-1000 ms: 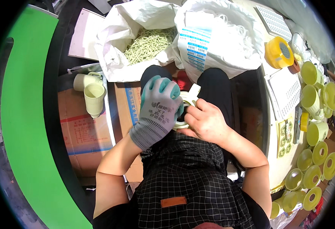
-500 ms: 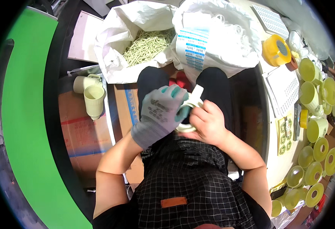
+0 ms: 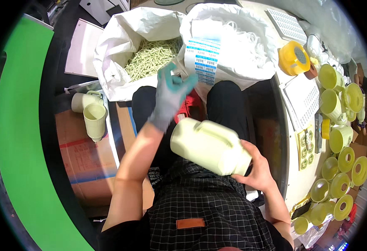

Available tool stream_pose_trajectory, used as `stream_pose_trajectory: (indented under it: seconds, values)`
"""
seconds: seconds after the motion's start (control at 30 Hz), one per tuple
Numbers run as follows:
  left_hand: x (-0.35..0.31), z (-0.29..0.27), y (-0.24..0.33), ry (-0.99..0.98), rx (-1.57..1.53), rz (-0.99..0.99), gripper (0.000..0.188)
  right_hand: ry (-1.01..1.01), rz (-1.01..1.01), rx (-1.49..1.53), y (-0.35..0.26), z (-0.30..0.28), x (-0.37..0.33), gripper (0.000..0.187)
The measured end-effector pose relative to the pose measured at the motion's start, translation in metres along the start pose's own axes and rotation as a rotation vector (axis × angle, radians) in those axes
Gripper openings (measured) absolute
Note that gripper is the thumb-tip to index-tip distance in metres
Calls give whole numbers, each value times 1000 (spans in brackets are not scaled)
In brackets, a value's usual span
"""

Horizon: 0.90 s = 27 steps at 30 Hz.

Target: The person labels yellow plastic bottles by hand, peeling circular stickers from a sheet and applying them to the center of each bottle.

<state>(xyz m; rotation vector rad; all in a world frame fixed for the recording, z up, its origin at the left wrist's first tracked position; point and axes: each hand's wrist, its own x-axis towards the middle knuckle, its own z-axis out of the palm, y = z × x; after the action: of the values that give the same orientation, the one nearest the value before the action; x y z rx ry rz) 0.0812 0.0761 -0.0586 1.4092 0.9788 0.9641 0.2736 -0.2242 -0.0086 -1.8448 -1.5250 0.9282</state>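
Across my lap lies a pale green jug (image 3: 206, 144) with a long side handle, tilted with one end toward the upper left. My bare right hand (image 3: 258, 167) grips its right end. My left hand (image 3: 173, 92), in a grey glove with teal fingertips, is off the jug and raised above my knees. Its fingers are spread and somewhat blurred, with nothing visible between them. Just beyond it stands a white sack (image 3: 112, 62) filled with small pale green pegs (image 3: 152, 58). A second white sack (image 3: 250, 73) beside it holds translucent white rings or loops (image 3: 248, 39).
Two more pale green jugs (image 3: 94, 121) rest on a brown carton (image 3: 85, 154) at left. The right-hand table (image 3: 290, 175) carries a yellow tape roll (image 3: 294, 58), printed sheets (image 3: 300, 102), round stickers (image 3: 305, 148) and several green cups and funnel-like parts (image 3: 340, 188). A green surface runs along the far left.
My left hand has let go of the pale green piece and moved up toward the peg sack. The jug now lies sideways, held by my right hand alone, which has shifted lower right.
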Motion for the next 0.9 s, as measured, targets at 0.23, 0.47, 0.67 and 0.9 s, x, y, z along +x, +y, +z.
stream_pose_trajectory:
  seconds: [0.23, 0.47, 0.67, 0.9]
  values:
    - [59, -13, -106, -364, -32, -441, 76, -17, -208, -254, -12, 7, -1, 100]
    - [100, -31, -95, -327, 185, -358, 72, -30, -294, -250, -16, 12, 11, 99]
    - [16, -33, -87, -396, 456, -260, 40, -23, -182, -227, -6, 18, 6, 90]
    - [-19, -21, -28, -94, 550, 56, 38, -31, -156, -168, -6, 15, 14, 91]
